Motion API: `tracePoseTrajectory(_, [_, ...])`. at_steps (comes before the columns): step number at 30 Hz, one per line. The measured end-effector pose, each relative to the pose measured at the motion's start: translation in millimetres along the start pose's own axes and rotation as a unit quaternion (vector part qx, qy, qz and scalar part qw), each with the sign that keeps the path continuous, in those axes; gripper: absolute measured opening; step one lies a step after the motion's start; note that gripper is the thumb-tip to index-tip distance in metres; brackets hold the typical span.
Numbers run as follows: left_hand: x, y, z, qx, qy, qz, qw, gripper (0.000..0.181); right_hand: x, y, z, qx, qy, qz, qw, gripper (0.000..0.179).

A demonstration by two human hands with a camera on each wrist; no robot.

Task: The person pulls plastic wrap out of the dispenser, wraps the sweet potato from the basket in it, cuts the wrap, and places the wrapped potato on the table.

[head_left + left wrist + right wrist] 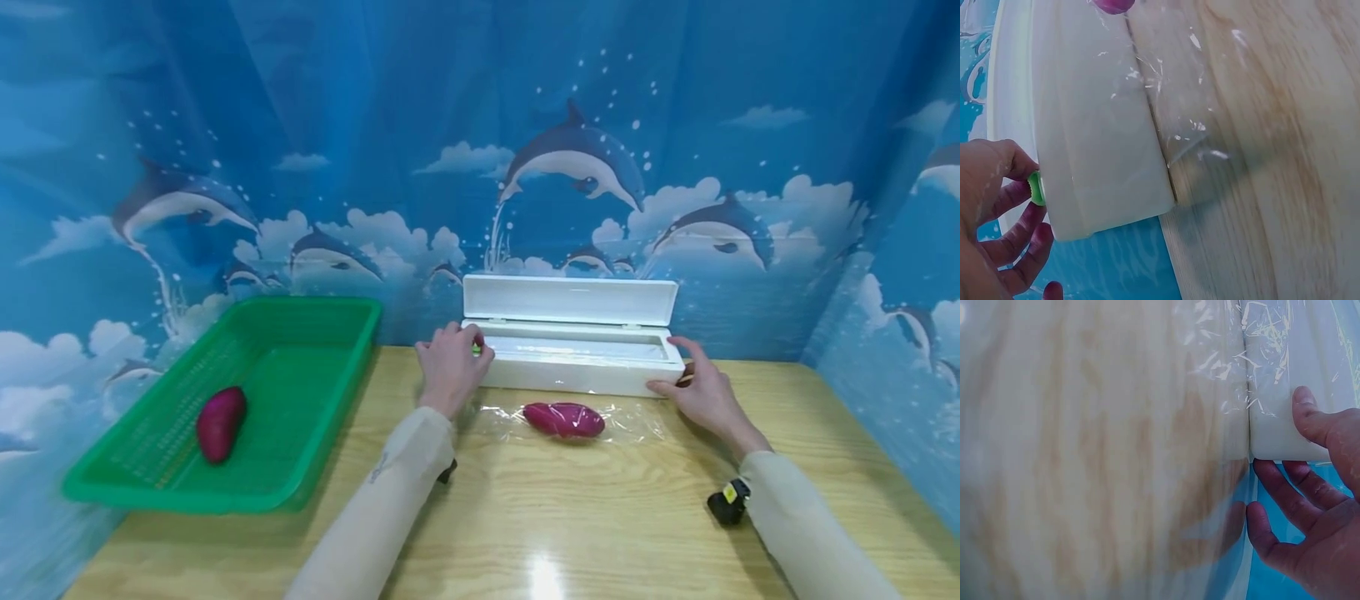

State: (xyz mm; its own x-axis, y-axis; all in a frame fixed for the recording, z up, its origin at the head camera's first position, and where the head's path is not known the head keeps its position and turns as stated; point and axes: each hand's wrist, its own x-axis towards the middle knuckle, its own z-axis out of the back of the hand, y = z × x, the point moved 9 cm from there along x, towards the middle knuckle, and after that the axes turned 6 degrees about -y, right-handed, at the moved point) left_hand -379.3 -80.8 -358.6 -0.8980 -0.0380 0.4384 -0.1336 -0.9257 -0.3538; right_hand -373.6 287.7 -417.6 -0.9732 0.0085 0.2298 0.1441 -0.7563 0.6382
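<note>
Well to the left of the white box [570,379], a green basket [187,500] holds a purple sweet potato [221,423]. At the box's left end, the left hand [452,362] pinches a small green tab [1036,189] between its fingertips, the remaining fingers loosely curved. The box stands on the bench [570,517] with its lid [570,300] raised at the back, in front of a blue dolphin curtain [420,100]. Just in front of the box, a second sweet potato [564,420] lies with clear film [637,423] reaching out to either side of it. At the box's right end, the right hand [705,392] grips the corner, thumb on the front wall, other fingers spread around the end.
</note>
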Motion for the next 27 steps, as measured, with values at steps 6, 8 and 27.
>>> tracePoseTrajectory(6, [-0.4,0.7,1.5,0.012,-0.007,-0.004,0.9999,0.015,-0.1,0.2,-1.1,0.002,0.002,-0.006,1.0,0.092])
tracePoseTrajectory(8, [-0.4,0.9,1.8,0.016,-0.01,-0.007,0.9998,0.016,0.2,0.7,-1.3,0.003,0.003,-0.006,1.0,0.092])
tracePoseTrajectory(27, [-3.0,16.9,8.9,0.027,-0.007,-0.009,0.9996,0.017,0.7,2.0,-2.4,-0.003,0.012,-0.018,0.9998,0.094])
